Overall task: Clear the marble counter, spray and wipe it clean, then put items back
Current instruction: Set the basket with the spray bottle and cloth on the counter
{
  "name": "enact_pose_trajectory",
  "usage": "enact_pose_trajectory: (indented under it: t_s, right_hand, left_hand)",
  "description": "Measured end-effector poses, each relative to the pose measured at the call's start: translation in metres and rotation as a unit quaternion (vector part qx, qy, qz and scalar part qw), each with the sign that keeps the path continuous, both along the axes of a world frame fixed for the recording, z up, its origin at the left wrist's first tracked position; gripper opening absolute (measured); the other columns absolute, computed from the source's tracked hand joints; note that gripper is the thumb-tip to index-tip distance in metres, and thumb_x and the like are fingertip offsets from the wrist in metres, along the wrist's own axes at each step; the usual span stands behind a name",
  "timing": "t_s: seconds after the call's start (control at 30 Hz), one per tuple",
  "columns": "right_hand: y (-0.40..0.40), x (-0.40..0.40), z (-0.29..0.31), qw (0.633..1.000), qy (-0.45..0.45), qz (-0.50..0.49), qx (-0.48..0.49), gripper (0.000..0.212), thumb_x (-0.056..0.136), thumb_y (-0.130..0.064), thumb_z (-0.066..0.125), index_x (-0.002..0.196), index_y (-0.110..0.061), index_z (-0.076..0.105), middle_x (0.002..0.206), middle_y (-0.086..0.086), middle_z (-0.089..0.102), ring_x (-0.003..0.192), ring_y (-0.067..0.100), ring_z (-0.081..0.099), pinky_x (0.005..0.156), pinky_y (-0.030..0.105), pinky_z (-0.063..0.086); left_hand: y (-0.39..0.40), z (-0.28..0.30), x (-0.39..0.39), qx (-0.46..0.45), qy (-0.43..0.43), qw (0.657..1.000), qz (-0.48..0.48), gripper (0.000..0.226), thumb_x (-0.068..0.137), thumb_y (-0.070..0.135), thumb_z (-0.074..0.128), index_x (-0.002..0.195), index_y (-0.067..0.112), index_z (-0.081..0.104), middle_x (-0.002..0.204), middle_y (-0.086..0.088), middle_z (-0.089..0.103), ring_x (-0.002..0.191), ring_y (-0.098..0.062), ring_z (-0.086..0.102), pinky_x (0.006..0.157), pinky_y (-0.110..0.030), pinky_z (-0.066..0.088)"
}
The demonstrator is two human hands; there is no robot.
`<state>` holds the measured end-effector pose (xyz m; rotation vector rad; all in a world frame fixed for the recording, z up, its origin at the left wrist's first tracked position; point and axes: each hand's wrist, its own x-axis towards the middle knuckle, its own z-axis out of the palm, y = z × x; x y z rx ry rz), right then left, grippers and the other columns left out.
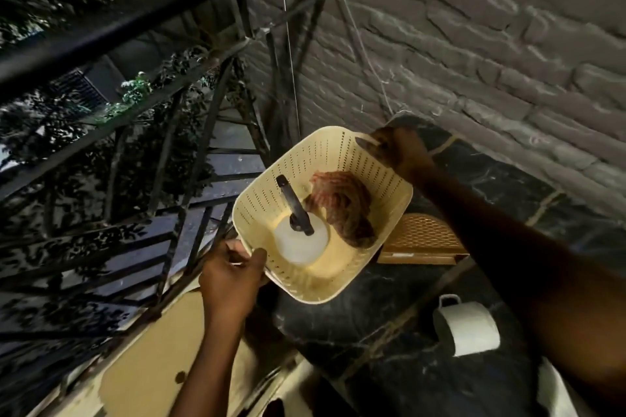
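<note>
You stand at a dark marble counter (399, 311) with pale lines running through it, set against a gray brick wall (491, 27). To your left are black metal railings (142, 105), and behind them leafy trees show in the dark. A white roll of paper (469, 328) lies on the counter near your right arm, and a brown woven box (423, 240) sits partly hidden behind the basket. The light is dim, so the far end of the counter is hard to see, and your right arm covers a big part of it. You hold a cream plastic basket (342, 152) with small holes in its sides, up above the counter's left end. Your left hand (233, 278) grips its near corner and your right hand (394, 149) grips its far rim. Inside the basket stands a white spray bottle (301, 244) with a black top, and a reddish-brown cloth (342, 206) lies bunched beside it.
</note>
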<state>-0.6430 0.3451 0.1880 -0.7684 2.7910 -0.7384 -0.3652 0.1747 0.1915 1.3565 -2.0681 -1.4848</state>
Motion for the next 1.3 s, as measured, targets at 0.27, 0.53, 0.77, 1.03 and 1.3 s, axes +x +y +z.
enact_pose_trajectory:
  t_s: [0.27, 0.53, 0.77, 1.03, 1.3]
  right_hand:
    - [0.061, 0.023, 0.007, 1.0, 0.017, -0.005, 0.004, 0.022, 0.093, -0.018, 0.056, 0.114, -0.016, 0.063, 0.1, 0.002, 0.066, 0.091, 0.016, 0.062, 0.073, 0.021, 0.036]
    - [0.07, 0.044, 0.012, 0.998, 0.034, -0.046, -0.003, 0.026, 0.094, -0.015, 0.053, 0.119, -0.013, 0.058, 0.112, 0.01, 0.065, 0.099, 0.024, 0.062, 0.075, 0.027, 0.043]
    - [0.06, 0.107, 0.06, 0.992, 0.088, -0.053, -0.076, 0.034, 0.095, -0.02, 0.054, 0.127, -0.011, 0.054, 0.123, 0.012, 0.061, 0.105, 0.02, 0.06, 0.082, 0.023, 0.043]
    - [0.125, 0.197, 0.064, 0.966, 0.087, -0.211, -0.122, 0.027, 0.088, -0.017, 0.063, 0.113, -0.008, 0.063, 0.111, 0.008, 0.066, 0.097, 0.019, 0.062, 0.079, 0.022, 0.041]
    - [0.225, 0.306, 0.028, 0.903, 0.048, -0.404, -0.135, 0.022, 0.086, -0.016, 0.066, 0.107, -0.011, 0.067, 0.099, -0.001, 0.066, 0.09, 0.009, 0.059, 0.072, 0.004, 0.036]
  left_hand:
    - [0.039, -0.006, 0.015, 0.052, 0.01, 0.998, -0.043, 0.02, 0.073, 0.015, 0.077, 0.077, 0.012, 0.057, 0.074, -0.009, 0.067, 0.074, -0.031, 0.068, 0.068, -0.045, 0.06]
    - [0.024, -0.007, 0.011, 0.051, 0.013, 0.995, -0.085, 0.027, 0.087, 0.03, 0.067, 0.077, 0.006, 0.059, 0.075, -0.006, 0.068, 0.071, -0.025, 0.07, 0.065, -0.04, 0.06]
    - [-0.009, 0.045, -0.023, -0.215, 0.127, 0.954, -0.164, 0.014, 0.093, 0.024, 0.06, 0.079, 0.02, 0.056, 0.074, 0.004, 0.06, 0.071, -0.019, 0.059, 0.064, -0.032, 0.046]
    - [0.114, 0.073, -0.031, -0.142, 0.259, 0.853, -0.431, 0.008, 0.089, 0.034, 0.059, 0.095, 0.03, 0.056, 0.09, 0.014, 0.061, 0.082, -0.003, 0.058, 0.069, -0.019, 0.049]
    - [0.227, -0.002, -0.024, -0.148, 0.176, 0.734, -0.639, 0.034, 0.085, 0.033, 0.062, 0.117, 0.026, 0.055, 0.118, 0.005, 0.06, 0.106, -0.013, 0.057, 0.091, -0.037, 0.05]
